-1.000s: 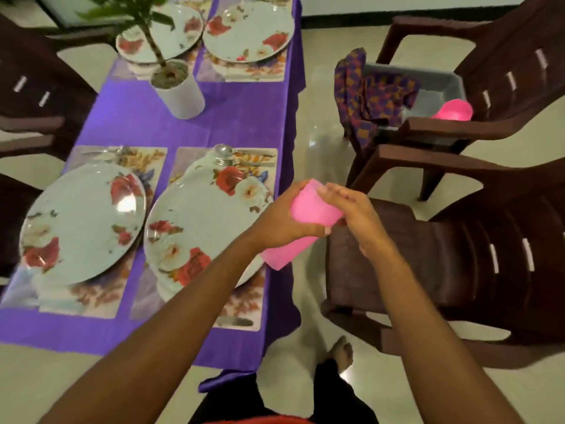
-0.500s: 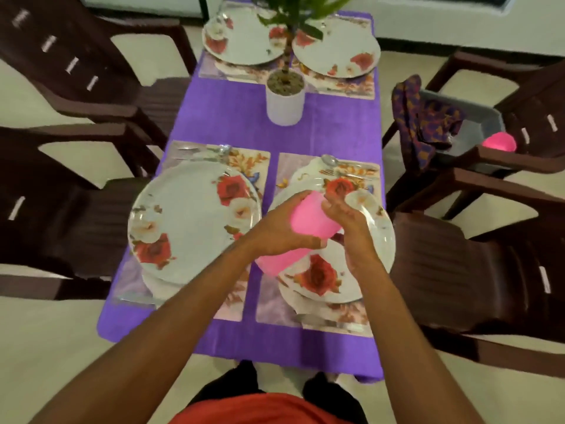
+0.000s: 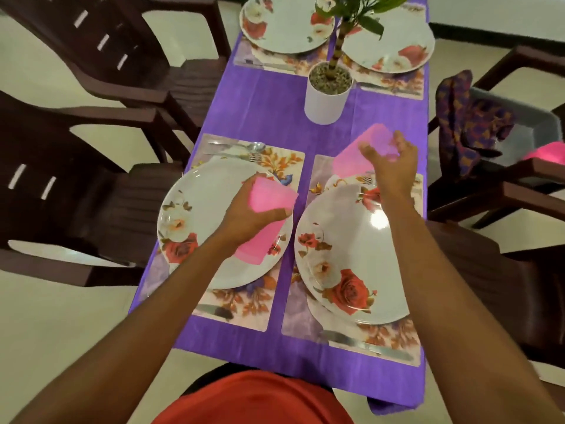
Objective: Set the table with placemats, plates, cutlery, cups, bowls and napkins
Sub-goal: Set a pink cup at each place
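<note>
A long table under a purple tablecloth (image 3: 263, 111) fills the view, with dark brown plastic chairs (image 3: 76, 185) down both sides. One chair on the right carries a grey tub (image 3: 538, 123) draped with a patterned cloth (image 3: 464, 123). Four floral plates are laid out. The near-left plate (image 3: 195, 215) and near-right plate (image 3: 342, 246) each sit on a floral placemat (image 3: 244, 304), and two far plates (image 3: 284, 22) lie beyond a white potted plant (image 3: 324, 102).

The person's left hand (image 3: 250, 215) hovers over the near-left plate. Its fingers and thumb are wrapped round a near pink cup (image 3: 272, 197) lying on its side — whether this is one cup or several nested cannot be told. The right hand (image 3: 394, 166) reaches past the near-right plate. Its fingertips are curled over the end of a far pink cup (image 3: 357, 154), which tilts above the top of the right-hand placemat. Whether that cup touches the table cannot be told.

A spoon (image 3: 256, 146) lies above the near-left plate, and a knife (image 3: 367, 347) lies below the near-right one.

Half a second earlier both hands were closed together on a single pink stack above the near-right plate. Now they have drawn apart, each carrying pink plastic, the left to one setting and the right to the other.
</note>
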Demonstrator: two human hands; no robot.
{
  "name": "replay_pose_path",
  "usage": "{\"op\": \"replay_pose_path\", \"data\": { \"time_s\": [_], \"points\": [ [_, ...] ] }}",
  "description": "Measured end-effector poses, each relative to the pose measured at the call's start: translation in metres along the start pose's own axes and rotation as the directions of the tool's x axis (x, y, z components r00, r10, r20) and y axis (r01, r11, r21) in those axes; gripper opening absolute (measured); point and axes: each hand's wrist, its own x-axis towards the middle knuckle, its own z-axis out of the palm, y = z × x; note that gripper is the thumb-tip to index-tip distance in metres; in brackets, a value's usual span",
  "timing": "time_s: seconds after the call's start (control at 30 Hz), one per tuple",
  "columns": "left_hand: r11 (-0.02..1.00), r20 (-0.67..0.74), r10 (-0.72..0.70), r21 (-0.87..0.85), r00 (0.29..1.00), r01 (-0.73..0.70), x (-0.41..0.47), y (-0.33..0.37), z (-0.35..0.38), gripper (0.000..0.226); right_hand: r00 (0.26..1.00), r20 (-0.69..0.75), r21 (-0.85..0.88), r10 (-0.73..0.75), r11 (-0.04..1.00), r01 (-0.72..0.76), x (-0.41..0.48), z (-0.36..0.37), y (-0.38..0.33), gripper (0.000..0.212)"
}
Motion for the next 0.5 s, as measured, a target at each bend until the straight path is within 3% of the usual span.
{"op": "replay_pose_path", "data": {
  "time_s": [0.07,0.2,0.5],
  "points": [
    [0.999,-0.036,-0.016,-0.031,0.999,0.015,0.001,-0.001,0.0,0.082,0.992,0.059,-0.229,-0.111,0.966,0.122,0.008,0.013,0.008,0.1],
    [1.0,-0.078,-0.007,-0.031,0.997,0.005,0.003,0.001,0.001,0.076,0.954,0.164,-0.419,-0.251,0.858,0.297,0.006,0.031,0.024,0.11],
    [0.999,-0.08,0.023,-0.026,0.996,-0.026,0.003,0.003,0.001,0.087,0.942,0.224,-0.525,-0.249,0.784,0.332,0.007,0.036,0.024,0.108]
  ]
}}
